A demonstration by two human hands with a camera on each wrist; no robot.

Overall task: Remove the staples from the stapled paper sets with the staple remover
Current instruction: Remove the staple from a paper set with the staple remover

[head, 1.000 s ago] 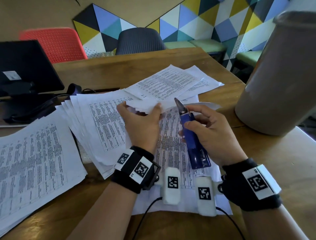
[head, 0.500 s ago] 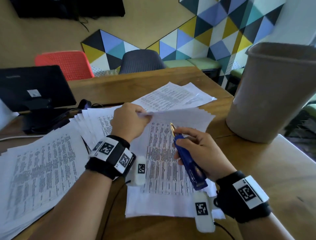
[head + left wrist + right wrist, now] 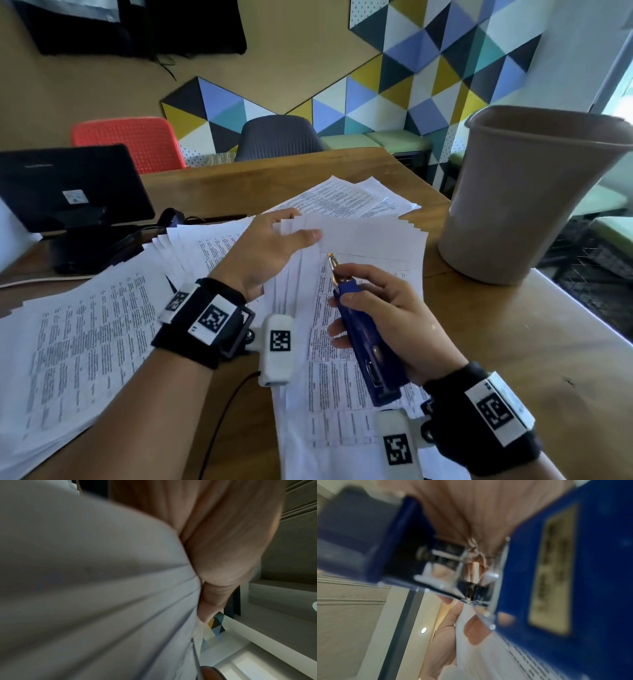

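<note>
Lifted clear since a second ago, fanned paper set (image 3: 359,236) hangs pinched in left hand (image 3: 263,250) over counter (image 3: 479,342), right hand's (image 3: 394,315) fingers wrapped round blue staple remover (image 3: 368,342); loose sheets could slip toward bin (image 3: 527,198).

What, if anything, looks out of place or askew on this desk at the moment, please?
The paper sets left of the left hand are splayed in an uneven fan, not squared. A bin stands on the table, which is unusual. Nothing looks spilled or torn.

Bright daylight from the right, wide-angle bending at edges, both wrist views dim and blurred
</note>
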